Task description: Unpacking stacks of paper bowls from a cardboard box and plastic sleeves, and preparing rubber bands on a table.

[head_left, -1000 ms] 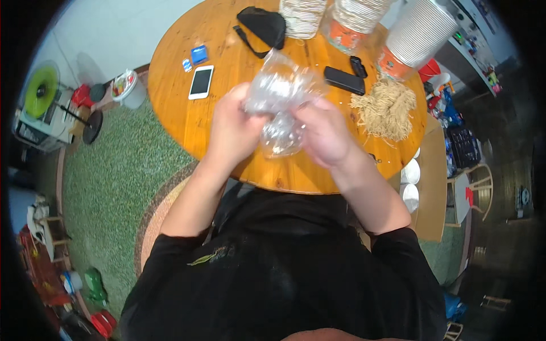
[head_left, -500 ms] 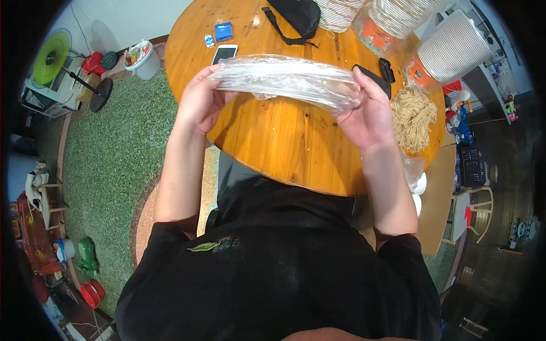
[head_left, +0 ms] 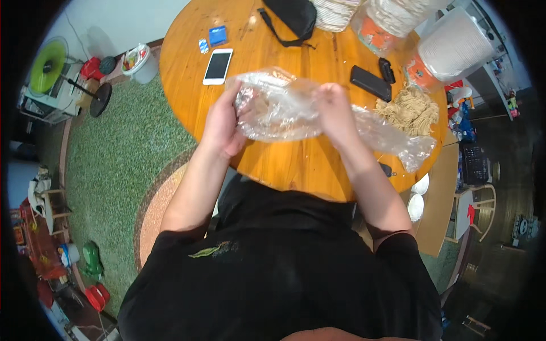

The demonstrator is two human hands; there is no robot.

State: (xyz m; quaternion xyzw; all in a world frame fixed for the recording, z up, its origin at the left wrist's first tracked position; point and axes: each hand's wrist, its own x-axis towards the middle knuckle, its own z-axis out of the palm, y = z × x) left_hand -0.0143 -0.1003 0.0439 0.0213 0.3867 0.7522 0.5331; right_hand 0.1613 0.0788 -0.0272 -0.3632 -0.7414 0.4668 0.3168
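A crinkled clear plastic bag [head_left: 278,113] is held up over the round wooden table [head_left: 284,167]. My left hand [head_left: 223,122] closes on its left end, with the fingers partly behind the film. Toward the middle my right hand [head_left: 335,113] grips the plastic, slightly smeared by motion. Past my right hand the film trails off to the right, down over the table's right side. A white phone [head_left: 218,66] with a dark screen lies beyond my left hand. Beyond my right hand is a black oblong case [head_left: 371,83].
Cord spools [head_left: 449,48] stand at the far right beside a heap of beige yarn [head_left: 415,111]. A black pouch with a strap [head_left: 293,20] and a blue packet [head_left: 217,36] lie at the back. Left of the table are a white bin [head_left: 142,65] and a green fan [head_left: 48,65].
Both hands have come closer together and lower. The bag, earlier stretched taut between them, now hangs looser and wider, with one end trailing to the right.
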